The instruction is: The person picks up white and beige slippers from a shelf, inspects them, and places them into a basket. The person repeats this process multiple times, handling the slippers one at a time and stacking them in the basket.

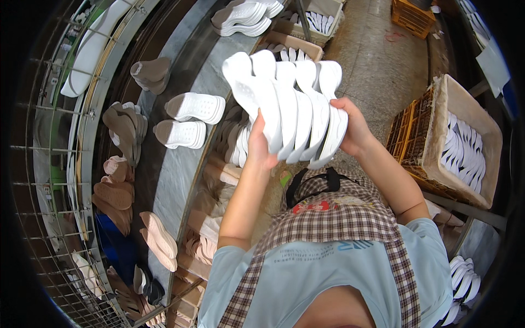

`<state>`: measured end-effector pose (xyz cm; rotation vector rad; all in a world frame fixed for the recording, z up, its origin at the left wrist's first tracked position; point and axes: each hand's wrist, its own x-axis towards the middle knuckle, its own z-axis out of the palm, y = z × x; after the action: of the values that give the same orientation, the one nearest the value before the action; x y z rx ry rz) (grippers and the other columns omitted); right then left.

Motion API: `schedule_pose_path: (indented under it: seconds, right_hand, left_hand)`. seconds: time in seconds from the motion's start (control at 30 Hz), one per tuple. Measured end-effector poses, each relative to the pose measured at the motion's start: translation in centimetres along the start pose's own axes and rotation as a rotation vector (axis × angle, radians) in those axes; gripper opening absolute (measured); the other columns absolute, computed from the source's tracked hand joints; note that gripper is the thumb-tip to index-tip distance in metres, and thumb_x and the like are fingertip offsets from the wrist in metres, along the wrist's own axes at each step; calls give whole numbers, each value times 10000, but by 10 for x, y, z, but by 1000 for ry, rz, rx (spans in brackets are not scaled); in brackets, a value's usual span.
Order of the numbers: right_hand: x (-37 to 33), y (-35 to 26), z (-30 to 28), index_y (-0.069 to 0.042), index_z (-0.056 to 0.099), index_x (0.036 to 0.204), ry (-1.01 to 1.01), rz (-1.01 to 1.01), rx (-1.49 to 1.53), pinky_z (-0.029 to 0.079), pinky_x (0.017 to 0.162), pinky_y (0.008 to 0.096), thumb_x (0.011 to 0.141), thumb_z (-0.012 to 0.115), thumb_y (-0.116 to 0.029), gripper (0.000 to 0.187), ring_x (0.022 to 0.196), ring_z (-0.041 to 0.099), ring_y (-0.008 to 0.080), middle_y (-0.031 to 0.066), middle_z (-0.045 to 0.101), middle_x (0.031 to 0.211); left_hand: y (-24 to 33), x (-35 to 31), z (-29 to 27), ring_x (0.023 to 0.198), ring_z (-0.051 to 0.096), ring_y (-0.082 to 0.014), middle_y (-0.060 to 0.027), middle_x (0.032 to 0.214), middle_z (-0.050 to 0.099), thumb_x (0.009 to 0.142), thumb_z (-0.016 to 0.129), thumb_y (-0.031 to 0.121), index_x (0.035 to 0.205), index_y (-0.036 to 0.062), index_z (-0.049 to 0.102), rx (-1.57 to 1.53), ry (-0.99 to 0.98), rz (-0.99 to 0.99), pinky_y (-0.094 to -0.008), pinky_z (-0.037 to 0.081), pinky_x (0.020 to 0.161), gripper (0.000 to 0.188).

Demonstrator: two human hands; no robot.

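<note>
Between my two hands I hold a row of several white shoe soles (287, 104), pressed side by side and raised in front of my apron. My left hand (261, 141) grips the left end of the row, thumb up along the outer sole. On the right end, my right hand (351, 126) closes round the last sole. The fingers beneath the row are partly hidden. Left of the row, two short stacks of white soles, an upper stack (196, 106) and a lower stack (180, 134), lie on the grey bench (178, 180).
A wire grid (54, 147) borders the left side. Brown soles (126, 128) and pink soles (158, 240) lie near it. More white soles (240, 16) sit at the bench's far end. At right, a cream bin (465, 98) of white soles rests against an orange crate (407, 128).
</note>
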<state>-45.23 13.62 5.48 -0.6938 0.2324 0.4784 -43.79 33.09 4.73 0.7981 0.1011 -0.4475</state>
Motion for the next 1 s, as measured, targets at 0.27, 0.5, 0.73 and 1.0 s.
schedule_pose_path:
  seconds: [0.27,0.5,0.73,1.0]
  right_hand:
    - [-9,6,-4,-50,171,1236,-46,-319,-242,374,1002,429,688,662,-259,766,1127,423,270,182,332,1222]
    - [-6,15,-7,-67,174,1258,-78,-498,-362,232,1042,368,669,703,-296,825,1190,325,216,127,318,1256]
    - [-6,8,-8,-6,27,1430,-113,-433,-271,239,1071,411,690,661,-290,1015,1294,287,288,193,249,1398]
    - [7,6,-36,30,194,1405,-68,-389,-774,260,1067,383,705,762,-349,978,1284,321,295,184,312,1384]
  left_hand:
    - [7,11,-30,1043,594,-302,-227,1161,572,882,455,237,1255,-108,430,-130,83,160,-396,510,863,509]
    - [3,25,-33,1040,595,-301,-225,1160,573,877,462,228,1256,-108,430,-199,-20,96,-395,510,863,508]
    - [1,22,-38,1036,597,-299,-223,1159,574,872,469,219,1257,-108,429,-210,-49,100,-394,510,863,507]
    - [21,31,-55,1031,599,-297,-221,1157,575,866,477,209,1258,-108,428,-227,-36,143,-392,509,862,507]
